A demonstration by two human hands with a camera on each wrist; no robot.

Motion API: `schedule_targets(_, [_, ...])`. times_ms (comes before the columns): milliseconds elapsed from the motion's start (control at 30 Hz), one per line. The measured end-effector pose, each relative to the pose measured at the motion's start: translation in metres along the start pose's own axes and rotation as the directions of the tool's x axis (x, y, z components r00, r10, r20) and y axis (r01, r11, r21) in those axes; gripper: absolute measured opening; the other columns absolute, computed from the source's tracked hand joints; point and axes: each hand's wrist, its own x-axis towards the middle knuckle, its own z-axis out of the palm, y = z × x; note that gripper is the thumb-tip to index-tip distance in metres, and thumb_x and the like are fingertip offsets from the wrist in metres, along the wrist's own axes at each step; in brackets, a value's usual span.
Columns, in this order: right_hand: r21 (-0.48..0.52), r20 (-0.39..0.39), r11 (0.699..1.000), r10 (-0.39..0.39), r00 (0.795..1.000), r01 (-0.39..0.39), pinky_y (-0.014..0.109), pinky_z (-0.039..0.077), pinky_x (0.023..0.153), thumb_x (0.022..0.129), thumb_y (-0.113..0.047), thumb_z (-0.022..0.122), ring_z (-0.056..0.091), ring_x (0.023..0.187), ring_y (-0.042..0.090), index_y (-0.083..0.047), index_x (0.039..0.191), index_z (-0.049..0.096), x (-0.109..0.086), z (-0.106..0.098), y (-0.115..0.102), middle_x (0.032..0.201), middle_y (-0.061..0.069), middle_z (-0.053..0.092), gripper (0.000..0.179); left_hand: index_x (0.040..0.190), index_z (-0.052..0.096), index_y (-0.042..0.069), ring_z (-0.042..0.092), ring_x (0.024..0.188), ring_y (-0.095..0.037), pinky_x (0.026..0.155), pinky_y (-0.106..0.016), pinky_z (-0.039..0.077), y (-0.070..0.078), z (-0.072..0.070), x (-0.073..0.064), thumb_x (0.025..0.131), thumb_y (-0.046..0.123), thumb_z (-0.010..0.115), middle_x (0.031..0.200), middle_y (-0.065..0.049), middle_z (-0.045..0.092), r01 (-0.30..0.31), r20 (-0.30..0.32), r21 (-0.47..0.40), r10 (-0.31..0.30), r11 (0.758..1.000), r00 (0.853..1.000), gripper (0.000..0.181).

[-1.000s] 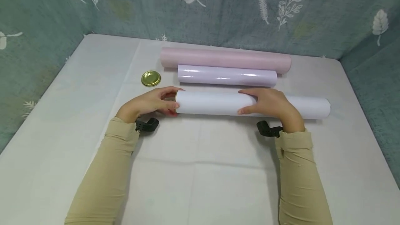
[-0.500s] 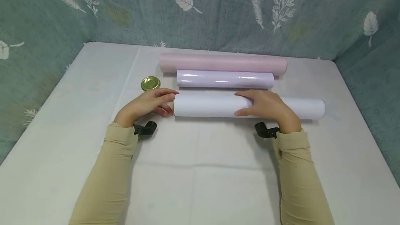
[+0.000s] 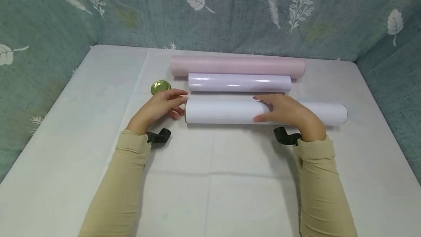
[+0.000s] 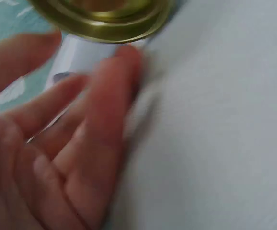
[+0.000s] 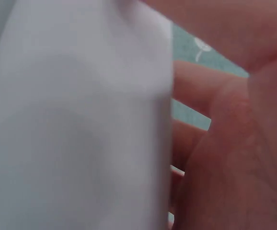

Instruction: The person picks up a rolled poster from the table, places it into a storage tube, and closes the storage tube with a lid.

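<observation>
A long white tube (image 3: 220,112) lies across the table, with a gold metal lid (image 4: 105,33) at its left end. My left hand (image 3: 161,106) is beside that end, thumb and fingers bent loosely and fingertips at or very near the lid's rim. Blur in the left wrist view hides whether they touch. Farther along the tube, my right hand (image 3: 287,111) grips it from above, thumb on the near side and fingers over the far side. In the right wrist view the white tube fills the left part, and the far fingertips are hidden behind it.
A loose gold lid (image 3: 160,87) lies just behind my left hand. Behind the white tube are a shorter glossy lavender tube (image 3: 240,82) and a longer pink tube (image 3: 238,66), both lying sideways. Leaf-patterned green fabric (image 3: 227,17) surrounds the white-covered table.
My left hand has drawn back from around the tube's left end to fingertips at the rim. The right hand keeps its grip. The view has shifted slightly.
</observation>
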Motion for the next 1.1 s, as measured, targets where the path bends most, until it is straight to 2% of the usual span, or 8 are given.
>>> schedule_targets(67, [0.038,0.002,0.999,-0.003,1.0,0.003,0.042,0.028,0.097,0.07,-0.06,0.063,0.036,0.122,0.021,-0.02,0.133,0.042,-0.002,-0.002,-0.001,0.133,0.002,0.042,0.078,0.132,0.038,0.007,0.059,0.084,-0.032,0.066,-0.037,0.051,0.003,0.002,0.001,0.089,0.019,0.056,0.112,-0.014,0.053,-0.014,-0.036,0.011,0.015,1.0,0.999,0.048])
schedule_targets(267, [0.106,-0.039,0.993,-0.05,0.998,0.054,0.038,0.036,0.09,0.075,-0.058,0.059,0.047,0.11,0.016,-0.023,0.131,0.044,-0.004,-0.01,-0.01,0.12,-0.003,0.053,0.068,0.135,0.035,0.017,0.058,0.075,-0.025,0.06,-0.033,0.051,-0.011,0.0,0.018,0.089,0.023,0.057,0.116,-0.012,0.047,-0.055,-0.118,0.047,0.06,0.997,0.991,0.051])
schedule_targets(500, [0.137,-0.057,0.986,-0.087,0.995,0.094,0.037,0.036,0.09,0.078,-0.056,0.058,0.047,0.109,0.013,-0.026,0.127,0.047,-0.006,-0.013,-0.02,0.119,-0.005,0.054,0.059,0.137,0.03,0.018,0.055,0.072,-0.019,0.059,-0.033,0.05,-0.012,-0.005,0.022,0.09,0.024,0.054,0.118,-0.013,0.05,-0.056,-0.057,0.058,0.06,0.997,0.997,0.054])
schedule_targets(667, [0.169,-0.123,0.972,-0.141,0.982,0.161,0.036,0.036,0.091,0.079,-0.056,0.056,0.045,0.112,0.01,-0.029,0.126,0.049,-0.006,-0.011,-0.02,0.117,-0.009,0.055,0.054,0.132,0.04,0.012,0.054,0.063,-0.017,0.052,-0.03,0.048,-0.014,-0.005,0.028,0.087,0.022,0.058,0.101,-0.013,0.058,-0.035,-0.076,0.076,0.041,0.997,0.996,0.05])
schedule_targets(800, [0.189,-0.212,0.961,-0.162,0.964,0.203,0.037,0.036,0.092,0.081,-0.052,0.056,0.047,0.11,0.008,-0.031,0.125,0.049,-0.004,-0.006,-0.02,0.114,-0.008,0.057,0.05,0.113,0.057,0.009,0.054,0.056,-0.015,0.05,-0.029,0.048,-0.018,0.001,0.031,0.084,0.023,0.063,0.08,-0.009,0.059,-0.007,-0.083,0.182,0.023,0.983,0.996,0.033])
schedule_targets(900, [0.219,-0.287,0.939,-0.196,0.938,0.264,0.034,0.038,0.091,0.083,-0.046,0.058,0.051,0.104,0.008,-0.028,0.125,0.05,-0.001,-0.004,-0.023,0.112,-0.006,0.058,0.046,0.102,0.062,0.01,0.053,0.053,-0.015,0.051,-0.028,0.048,-0.019,0.005,0.031,0.085,0.024,0.062,0.072,-0.007,0.058,-0.022,-0.077,0.257,0.043,0.966,0.996,0.022])
schedule_targets(1033, [0.214,-0.381,0.923,-0.222,0.897,0.32,0.03,0.039,0.091,0.084,-0.041,0.058,0.053,0.102,0.01,-0.023,0.123,0.052,0.002,-0.008,-0.029,0.113,-0.007,0.056,0.043,0.102,0.062,0.01,0.052,0.053,-0.014,0.052,-0.027,0.047,-0.019,0.008,0.033,0.084,0.021,0.063,0.074,-0.008,0.056,-0.049,-0.074,0.231,0.068,0.972,0.995,0.021])
schedule_targets(1100, [0.196,-0.413,0.93,-0.21,0.886,0.312,0.031,0.038,0.091,0.084,-0.041,0.058,0.052,0.103,0.012,-0.023,0.123,0.052,0.004,-0.015,-0.031,0.116,-0.008,0.054,0.044,0.105,0.062,0.008,0.053,0.056,-0.012,0.053,-0.026,0.048,-0.019,0.009,0.035,0.084,0.02,0.063,0.088,-0.007,0.058,-0.075,-0.054,0.196,0.087,0.978,0.995,0.025])
